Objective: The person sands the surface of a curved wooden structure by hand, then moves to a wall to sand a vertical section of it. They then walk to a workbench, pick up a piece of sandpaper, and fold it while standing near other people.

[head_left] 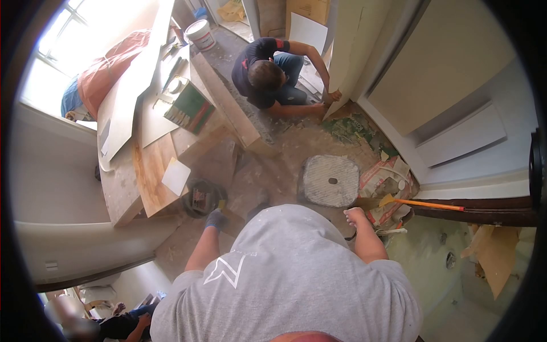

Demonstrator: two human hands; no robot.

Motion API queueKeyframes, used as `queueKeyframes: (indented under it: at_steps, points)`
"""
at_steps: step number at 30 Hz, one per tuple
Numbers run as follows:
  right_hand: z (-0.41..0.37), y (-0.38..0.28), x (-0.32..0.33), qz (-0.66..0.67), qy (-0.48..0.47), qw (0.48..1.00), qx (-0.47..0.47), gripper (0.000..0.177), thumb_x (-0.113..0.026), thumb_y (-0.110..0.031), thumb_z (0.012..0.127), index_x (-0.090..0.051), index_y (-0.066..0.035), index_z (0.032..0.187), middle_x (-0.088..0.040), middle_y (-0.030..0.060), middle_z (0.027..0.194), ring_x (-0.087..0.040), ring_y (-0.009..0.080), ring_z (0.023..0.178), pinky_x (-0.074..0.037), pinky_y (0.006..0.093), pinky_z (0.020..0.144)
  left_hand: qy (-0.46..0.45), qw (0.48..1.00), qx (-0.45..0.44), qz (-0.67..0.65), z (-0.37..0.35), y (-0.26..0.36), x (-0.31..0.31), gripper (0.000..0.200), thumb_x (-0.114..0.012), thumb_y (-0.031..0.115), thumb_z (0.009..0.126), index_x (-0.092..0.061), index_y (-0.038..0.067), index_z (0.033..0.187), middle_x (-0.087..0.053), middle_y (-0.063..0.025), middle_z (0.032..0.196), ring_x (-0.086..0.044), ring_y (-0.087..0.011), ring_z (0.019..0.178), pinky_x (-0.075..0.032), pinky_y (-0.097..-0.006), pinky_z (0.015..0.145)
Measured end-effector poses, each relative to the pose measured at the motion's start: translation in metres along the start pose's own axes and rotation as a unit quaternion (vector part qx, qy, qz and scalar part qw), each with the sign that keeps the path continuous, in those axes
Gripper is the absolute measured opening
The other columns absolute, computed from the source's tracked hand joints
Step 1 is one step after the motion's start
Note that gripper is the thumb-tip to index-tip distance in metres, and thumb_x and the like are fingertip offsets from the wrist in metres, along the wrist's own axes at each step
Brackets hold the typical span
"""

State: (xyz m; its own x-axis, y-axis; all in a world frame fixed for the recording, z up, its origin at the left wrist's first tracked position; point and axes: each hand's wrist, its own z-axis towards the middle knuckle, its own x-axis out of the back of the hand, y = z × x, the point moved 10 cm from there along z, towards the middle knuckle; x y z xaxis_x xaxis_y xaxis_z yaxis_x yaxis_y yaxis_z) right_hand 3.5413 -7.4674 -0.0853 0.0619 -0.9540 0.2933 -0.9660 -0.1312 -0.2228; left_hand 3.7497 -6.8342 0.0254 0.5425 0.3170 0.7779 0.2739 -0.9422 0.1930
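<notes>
I look down over my grey shirt at a dusty floor. My left hand (215, 219), in a grey glove, hangs low beside a black bucket (199, 198), with a small yellow object just above the fingers; its grip is hidden. My right hand (356, 215) is bare and curled into a fist near a torn sack (390, 182) and the bristle end of an orange-handled brush (424, 203). I see nothing clearly held in it. A round grey slab (330, 180) lies on the floor in front of me.
A co-worker in a dark shirt (265, 74) kneels ahead, both hands on a large pale tile (347, 51) leaning at the wall. Left stands a bench (151, 165) with boards, tiles and a green box (189, 108). A white bucket (200, 34) sits farther back. Another person (122, 325) is at bottom left.
</notes>
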Motion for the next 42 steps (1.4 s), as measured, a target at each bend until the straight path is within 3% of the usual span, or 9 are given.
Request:
queueKeyframes:
  at_steps: [10,13,16,21,28,31,38,40,42]
  points:
    - [-0.009,0.008,0.005,0.013,0.012,1.0,0.0,0.021,-0.069,-0.029,0.092,-0.067,-0.008,0.097,-0.063,0.0031,0.084,-0.059,0.0177,0.069,-0.048,0.0362,0.061,-0.019,1.0,-0.015,-0.014,0.0,0.005,-0.006,0.04,-0.072,0.023,0.073,-0.069,0.002,0.107,-0.07,-0.0251,0.106,-0.068,-0.0394,0.102,-0.054,-0.0445,0.086]
    - [-0.009,0.012,0.003,-0.009,0.007,1.0,-0.006,0.021,-0.069,-0.028,0.092,-0.066,-0.008,0.096,-0.063,0.0028,0.083,-0.058,0.0169,0.069,-0.047,0.0357,0.06,-0.031,0.999,0.02,-0.007,0.002,-0.002,-0.014,0.04,-0.066,0.019,0.078,-0.069,0.006,0.116,-0.068,-0.0228,0.118,-0.064,-0.0375,0.112,-0.052,-0.043,0.093]
    - [-0.01,0.017,0.0,-0.007,0.007,1.0,0.004,0.019,-0.068,-0.027,0.093,-0.066,-0.009,0.095,-0.062,0.0021,0.082,-0.057,0.0157,0.068,-0.046,0.0343,0.058,-0.001,1.0,-0.005,-0.001,0.007,-0.006,-0.018,0.042,-0.07,0.023,0.072,-0.069,0.002,0.108,-0.07,-0.025,0.107,-0.067,-0.0392,0.103,-0.054,-0.0444,0.087]
    - [-0.019,0.012,-0.005,0.046,-0.009,0.999,0.008,0.016,-0.066,-0.025,0.094,-0.066,-0.009,0.094,-0.062,0.0008,0.081,-0.057,0.015,0.067,-0.045,0.0318,0.057,-0.014,0.997,-0.042,0.056,-0.007,0.007,-0.016,0.045,-0.066,0.022,0.071,-0.069,0.001,0.111,-0.068,-0.0265,0.11,-0.067,-0.0397,0.104,-0.053,-0.0446,0.087]
    - [-0.039,-0.001,-0.003,0.049,0.0,0.999,0.008,0.017,-0.067,-0.025,0.094,-0.066,-0.008,0.097,-0.062,0.0006,0.08,-0.058,0.0157,0.067,-0.048,0.0327,0.06,-0.022,1.0,-0.006,0.004,-0.01,0.003,-0.017,0.048,-0.064,0.02,0.071,-0.067,-0.001,0.115,-0.067,-0.028,0.113,-0.066,-0.0413,0.106,-0.053,-0.0447,0.089]
    - [-0.028,0.001,-0.003,0.047,0.001,0.999,0.008,0.018,-0.067,-0.026,0.093,-0.067,-0.008,0.097,-0.062,0.0011,0.081,-0.06,0.017,0.068,-0.049,0.0352,0.061,-0.002,1.0,0.013,0.012,-0.028,0.013,-0.004,0.034,-0.063,0.016,0.079,-0.071,0.004,0.11,-0.069,-0.0228,0.113,-0.067,-0.036,0.108,-0.053,-0.0424,0.089]
    - [-0.017,-0.01,0.005,0.036,-0.004,0.999,0.027,0.019,-0.067,-0.027,0.093,-0.066,-0.009,0.089,-0.061,0.0018,0.075,-0.058,0.0171,0.062,-0.046,0.0338,0.053,-0.043,0.999,-0.01,0.032,-0.052,0.038,0.018,0.045,-0.065,0.021,0.078,-0.067,0.002,0.118,-0.065,-0.0252,0.121,-0.064,-0.0382,0.112,-0.051,-0.0441,0.094]
    - [-0.006,-0.007,0.007,0.034,-0.004,0.999,0.021,0.019,-0.067,-0.027,0.093,-0.065,-0.008,0.088,-0.06,0.0018,0.074,-0.057,0.0165,0.061,-0.045,0.0338,0.052,-0.033,0.998,0.014,-0.044,-0.05,0.027,0.019,0.052,-0.065,0.026,0.075,-0.065,-0.002,0.119,-0.064,-0.0291,0.12,-0.063,-0.0409,0.113,-0.051,-0.0449,0.095]
    - [-0.008,-0.008,0.012,0.025,0.001,1.0,0.014,0.02,-0.067,-0.027,0.093,-0.065,-0.008,0.088,-0.06,0.0017,0.075,-0.057,0.0162,0.062,-0.044,0.0336,0.052,-0.019,0.999,0.033,-0.015,-0.044,0.011,0.007,0.05,-0.066,0.024,0.078,-0.064,0.001,0.122,-0.064,-0.0262,0.123,-0.062,-0.0386,0.117,-0.049,-0.0436,0.098]
